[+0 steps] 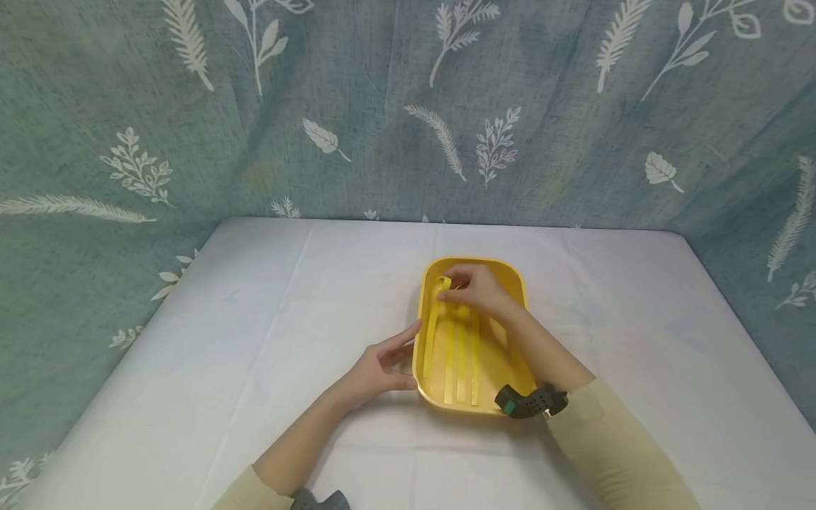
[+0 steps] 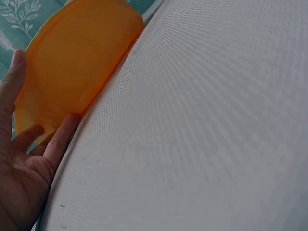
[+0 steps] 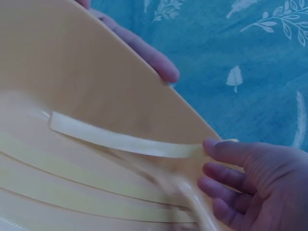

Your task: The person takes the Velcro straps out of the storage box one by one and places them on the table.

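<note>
A yellow tray [image 1: 500,358] with rounded corners lies on the white-covered table. My right hand [image 1: 481,289] reaches into it near the far left corner. Between thumb and index finger it pinches the end of a flat yellow strip [image 3: 120,140], whose far part bows slightly along the tray's left wall. Several similar yellow strips [image 1: 462,365] lie side by side on the tray floor. My left hand [image 1: 376,370] is at the tray's left side, its fairly straight fingers and thumb touching the outer wall, as the left wrist view shows.
White cloth [image 1: 319,319] covers the table around the tray. A grey-green curtain [image 1: 382,106] with white leaf prints hangs behind and along both sides. Dark bands sit on both wrists, the right one [image 1: 529,401] overlapping the tray's near right corner.
</note>
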